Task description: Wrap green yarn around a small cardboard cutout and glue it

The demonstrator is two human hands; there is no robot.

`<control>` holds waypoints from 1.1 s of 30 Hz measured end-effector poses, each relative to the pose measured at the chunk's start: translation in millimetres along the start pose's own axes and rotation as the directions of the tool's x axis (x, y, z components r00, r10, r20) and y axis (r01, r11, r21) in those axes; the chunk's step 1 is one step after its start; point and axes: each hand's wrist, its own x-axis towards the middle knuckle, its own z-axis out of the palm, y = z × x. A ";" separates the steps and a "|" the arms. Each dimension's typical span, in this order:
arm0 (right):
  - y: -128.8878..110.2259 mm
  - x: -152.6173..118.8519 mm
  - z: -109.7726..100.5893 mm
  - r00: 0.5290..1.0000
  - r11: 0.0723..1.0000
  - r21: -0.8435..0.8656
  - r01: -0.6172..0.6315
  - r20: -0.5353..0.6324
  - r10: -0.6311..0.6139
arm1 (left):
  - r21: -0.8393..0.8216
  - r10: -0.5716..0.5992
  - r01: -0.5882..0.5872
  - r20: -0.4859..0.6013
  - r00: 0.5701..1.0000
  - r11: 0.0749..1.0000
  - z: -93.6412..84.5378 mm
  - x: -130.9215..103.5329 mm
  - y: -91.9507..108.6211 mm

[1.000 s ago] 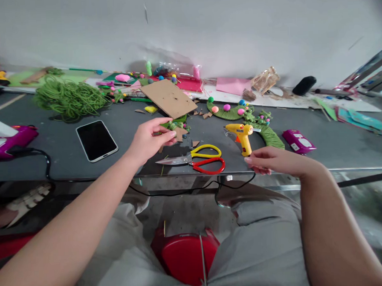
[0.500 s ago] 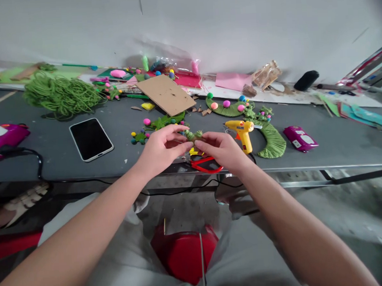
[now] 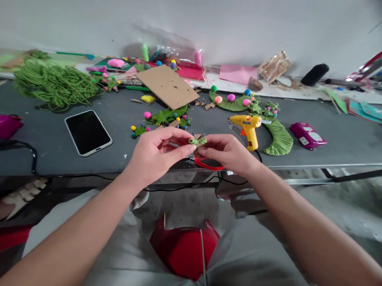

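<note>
Between my fingertips is a small cardboard piece wrapped in green yarn (image 3: 197, 141), held over the table's front edge. My left hand (image 3: 158, 155) pinches its left side, and my right hand (image 3: 228, 151) pinches its right side. Fingers cover much of the piece. Just below my hands lie red-handled scissors (image 3: 209, 164), partly hidden. Right of my right hand rests a yellow hot glue gun (image 3: 248, 129). A yarn-wrapped green wreath (image 3: 278, 138) with pompoms lies behind and beside the glue gun. Green decorated pieces (image 3: 164, 116) with pompoms sit beyond my left hand.
A phone (image 3: 88, 133) lies on the left, with a heap of green yarn (image 3: 58, 81) behind it. A cardboard sheet (image 3: 167, 86) and small scraps are at the back. Purple power sockets (image 3: 307, 134) sit far right; a black cable (image 3: 193, 187) hangs along the front edge.
The yarn-wrapped piece has been tilted between my fingers, so its coiled ends face me more. My view has shifted slightly. Both hands keep their hold.
</note>
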 end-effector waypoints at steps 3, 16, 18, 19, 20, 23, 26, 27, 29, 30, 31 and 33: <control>-1.7 -2.5 3.7 1.000 0.999 0.040 0.005 0.021 -0.005 | -0.018 0.029 -0.029 -0.012 1.000 0.999 1.4 -1.5 2.3; 1.5 -3.4 2.4 1.000 1.000 0.011 0.015 0.002 -0.015 | -0.104 -0.014 0.016 0.024 1.000 0.994 2.4 -0.5 4.8; 2.0 -2.8 2.1 1.000 1.000 0.003 0.018 -0.003 -0.018 | -0.117 -0.036 0.037 0.017 0.999 0.992 3.2 1.2 4.4; 2.1 -2.6 2.1 1.000 1.000 -0.002 0.018 -0.006 -0.018 | -0.116 -0.045 0.045 0.008 0.999 0.992 3.6 1.9 3.7; 2.1 -2.5 2.1 1.000 1.000 -0.010 0.018 -0.008 -0.018 | -0.114 -0.052 0.051 -0.002 0.999 0.992 3.8 2.3 2.7; 2.1 -2.7 1.9 1.000 0.999 -0.046 0.018 -0.016 -0.019 | -0.110 -0.056 0.055 -0.007 0.998 0.992 3.3 3.0 -2.2; 1.9 -3.0 1.5 1.000 0.999 -0.051 0.010 -0.024 -0.011 | -0.192 -0.052 0.053 0.009 0.999 0.980 1.7 4.1 -8.8; 1.8 -3.1 1.5 1.000 0.999 -0.044 0.005 -0.027 -0.006 | -0.242 -0.058 0.062 0.024 0.998 0.968 1.2 4.7 -10.9; 1.7 -3.3 1.6 1.000 0.999 -0.036 -0.005 -0.029 0.004 | -0.318 -0.068 0.082 0.054 0.996 0.944 0.5 5.8 -14.0; 1.7 -3.3 1.7 1.000 0.999 -0.036 -0.007 -0.027 0.006 | -0.331 -0.071 0.088 0.063 0.995 0.940 0.3 6.2 -15.0; 1.7 -3.3 1.9 1.000 0.999 -0.039 -0.008 -0.025 0.007 | -0.327 -0.073 0.089 0.060 0.995 0.941 0.3 6.4 -15.5; 1.8 -3.2 2.1 1.000 0.999 -0.049 -0.005 -0.023 0.004 | -0.284 -0.072 0.079 0.034 0.997 0.956 0.7 6.3 -15.3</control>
